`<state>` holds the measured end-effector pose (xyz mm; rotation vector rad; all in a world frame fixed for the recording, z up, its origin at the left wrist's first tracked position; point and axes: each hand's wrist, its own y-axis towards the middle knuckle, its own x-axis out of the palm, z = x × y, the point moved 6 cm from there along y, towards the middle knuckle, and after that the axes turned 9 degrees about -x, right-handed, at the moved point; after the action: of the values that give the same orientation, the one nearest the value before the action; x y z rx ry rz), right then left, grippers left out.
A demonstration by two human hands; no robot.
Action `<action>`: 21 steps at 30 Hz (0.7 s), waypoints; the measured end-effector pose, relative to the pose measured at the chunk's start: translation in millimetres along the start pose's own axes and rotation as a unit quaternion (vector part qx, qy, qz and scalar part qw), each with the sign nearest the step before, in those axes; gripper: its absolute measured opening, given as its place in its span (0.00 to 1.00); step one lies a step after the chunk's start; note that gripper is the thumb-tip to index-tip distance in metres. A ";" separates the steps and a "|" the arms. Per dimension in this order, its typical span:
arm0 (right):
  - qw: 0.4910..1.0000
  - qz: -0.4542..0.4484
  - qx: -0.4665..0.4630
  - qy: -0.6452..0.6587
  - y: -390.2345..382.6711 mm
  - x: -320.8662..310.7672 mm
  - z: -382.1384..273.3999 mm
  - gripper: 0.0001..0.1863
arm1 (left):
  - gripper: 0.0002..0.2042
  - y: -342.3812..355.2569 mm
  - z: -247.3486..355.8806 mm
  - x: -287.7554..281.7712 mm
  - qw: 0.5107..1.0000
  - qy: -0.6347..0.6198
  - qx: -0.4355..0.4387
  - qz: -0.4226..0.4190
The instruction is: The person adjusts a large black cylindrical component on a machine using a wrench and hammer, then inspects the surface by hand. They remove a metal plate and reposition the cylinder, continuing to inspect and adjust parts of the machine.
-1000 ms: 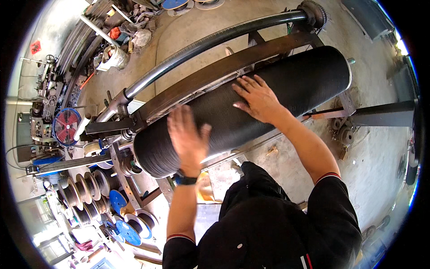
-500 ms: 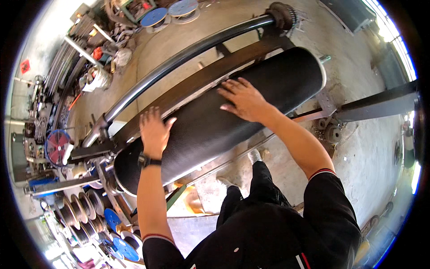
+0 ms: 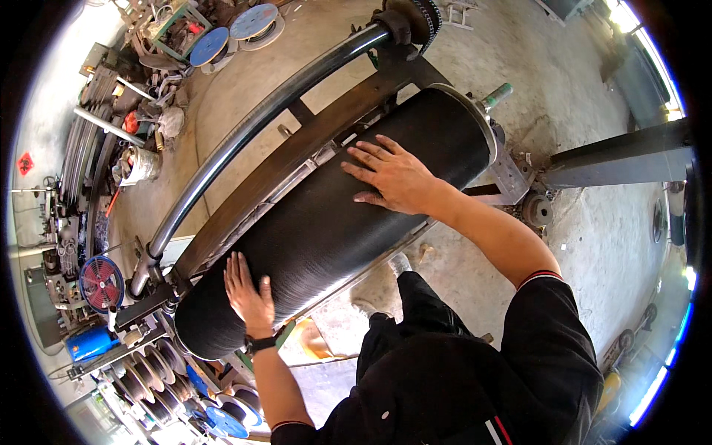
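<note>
A large black roller (image 3: 319, 211) with a finely ribbed surface lies slantwise in front of me, its far right end having a pale rim and a shaft end (image 3: 498, 95). My left hand (image 3: 248, 295) rests on the roller's left part, fingers stretched out and a black watch (image 3: 260, 343) on the wrist. On the right half, my right hand (image 3: 393, 178) lies with spread fingers, palm down. Neither hand holds anything; the palms' undersides are hidden.
Behind the roller run a brown steel beam (image 3: 311, 152) and a shiny metal pipe (image 3: 245, 111) with a chain sprocket (image 3: 426, 22). Wire spools (image 3: 152, 371) and a red fan (image 3: 101, 284) stand left. A steel beam (image 3: 623, 163) juts in at right.
My left hand has slid from the roller's far edge toward me. My right hand stays on the right half with fingers spread. The view has shifted slightly.
</note>
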<state>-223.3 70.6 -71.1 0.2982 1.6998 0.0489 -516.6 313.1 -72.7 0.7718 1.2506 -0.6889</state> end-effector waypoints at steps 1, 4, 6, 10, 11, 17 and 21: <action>1.000 -0.006 0.003 -0.002 -5.5 -2.7 7.1 0.35 | 0.40 12.6 -2.9 1.0 1.000 -0.017 -0.003 -0.025; 1.000 -0.013 0.011 -0.014 -16.5 -10.2 26.5 0.35 | 0.34 45.9 -31.3 12.5 0.991 -0.063 -0.026 -0.117; 1.000 -0.011 0.020 -0.021 -22.4 -12.9 35.1 0.34 | 0.31 69.6 -47.7 18.4 0.979 -0.017 -0.065 -0.193; 0.998 0.002 0.056 -0.024 -40.3 -29.8 54.8 0.31 | 0.26 67.5 0.9 -29.3 0.986 -0.138 -0.085 0.043; 0.998 0.004 0.063 -0.028 -46.1 -29.5 59.3 0.31 | 0.25 47.5 15.8 -35.8 0.984 -0.149 -0.058 0.081; 0.994 0.021 0.087 -0.061 -60.8 -30.8 66.9 0.30 | 0.40 -83.9 32.0 6.1 0.995 0.008 -0.071 0.073; 0.994 0.040 0.085 -0.064 -70.5 -31.1 73.8 0.29 | 0.42 -49.5 18.8 8.1 0.996 0.029 -0.028 0.078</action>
<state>-159.1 -14.6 -66.6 0.4857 1.5663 -0.0558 -544.7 269.1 -84.5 0.8375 1.2418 -0.5060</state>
